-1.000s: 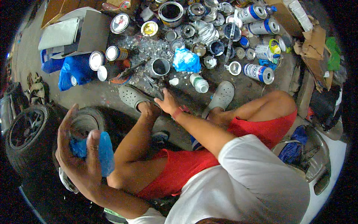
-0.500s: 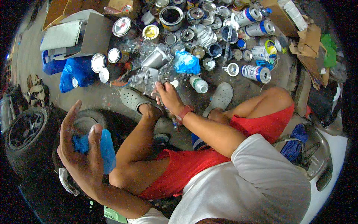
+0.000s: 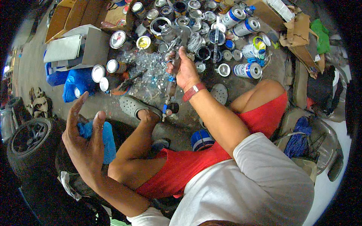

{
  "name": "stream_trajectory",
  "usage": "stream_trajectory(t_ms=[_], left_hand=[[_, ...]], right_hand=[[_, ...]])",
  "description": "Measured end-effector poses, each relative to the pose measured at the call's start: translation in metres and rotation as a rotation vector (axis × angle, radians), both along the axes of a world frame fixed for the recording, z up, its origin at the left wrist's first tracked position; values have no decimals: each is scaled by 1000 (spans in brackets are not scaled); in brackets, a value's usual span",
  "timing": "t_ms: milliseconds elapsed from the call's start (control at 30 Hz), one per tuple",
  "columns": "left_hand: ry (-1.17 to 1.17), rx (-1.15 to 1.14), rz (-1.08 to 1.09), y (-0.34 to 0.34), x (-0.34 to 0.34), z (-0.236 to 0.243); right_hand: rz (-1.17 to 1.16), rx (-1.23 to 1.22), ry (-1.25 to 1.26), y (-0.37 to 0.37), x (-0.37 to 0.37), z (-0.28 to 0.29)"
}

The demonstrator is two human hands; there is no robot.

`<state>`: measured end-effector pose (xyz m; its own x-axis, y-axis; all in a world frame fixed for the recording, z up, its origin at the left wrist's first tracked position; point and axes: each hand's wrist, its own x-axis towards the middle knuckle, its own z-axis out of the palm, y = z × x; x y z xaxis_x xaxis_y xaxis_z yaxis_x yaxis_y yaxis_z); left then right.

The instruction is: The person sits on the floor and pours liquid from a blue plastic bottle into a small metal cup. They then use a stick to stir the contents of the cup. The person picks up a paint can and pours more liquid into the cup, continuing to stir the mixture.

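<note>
My right hand [image 3: 185,72] is raised over the cluttered floor, closed around a metal spray gun [image 3: 170,87]. A small fitting with a dark round gauge [image 3: 172,108] hangs from the lower end of its handle, and a cup-like top reaches up over the cans, partly blurred. My left hand [image 3: 83,145] is at the lower left with its fingers curved apart, empty, in front of a light-blue plastic bag [image 3: 108,141] by a tire. My two grey clogs [image 3: 130,105] rest on the floor either side of the spray gun.
Paint cans [image 3: 247,70] crowd the upper middle. Cardboard boxes [image 3: 60,20] stand at upper left, torn cardboard [image 3: 301,32] lies at upper right, and a blue bag [image 3: 73,84] sits left of the cans. A wheel [image 3: 28,139] lies at far left, with more clutter along the right.
My right hand has risen from near the left clog to over the cans, bringing the spray gun up with it. The view has shifted slightly. My left hand keeps its curved, open shape.
</note>
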<state>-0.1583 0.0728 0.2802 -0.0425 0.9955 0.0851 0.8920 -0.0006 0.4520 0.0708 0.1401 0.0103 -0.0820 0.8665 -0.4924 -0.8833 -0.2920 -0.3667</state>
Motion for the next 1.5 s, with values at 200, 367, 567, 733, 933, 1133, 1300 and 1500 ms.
stream_trajectory(t_ms=[200,367,567,733,933,1133,1300,1500], left_hand=[[36,-48,39,0,3,5],[61,15,-33,3,-6,2],[-7,-52,32,0,-3,4],[2,-33,2,-1,-6,8],[19,-153,73,-4,-2,16],[-99,14,-62,-1,2,8],[-346,-145,-36,-1,-4,6],[-675,-290,-129,-6,-15,9]], right_hand=[[-16,36,-136,-11,-16,38],[109,88,-142,-8,-18,46],[-62,-31,-450,4,-28,41],[-382,-91,-878,34,-4,-8],[-231,-218,-1354,43,20,-20],[-190,-253,-1587,34,6,-10],[-141,-224,-1600,22,-18,4],[-240,-107,-1477,11,-40,23]])
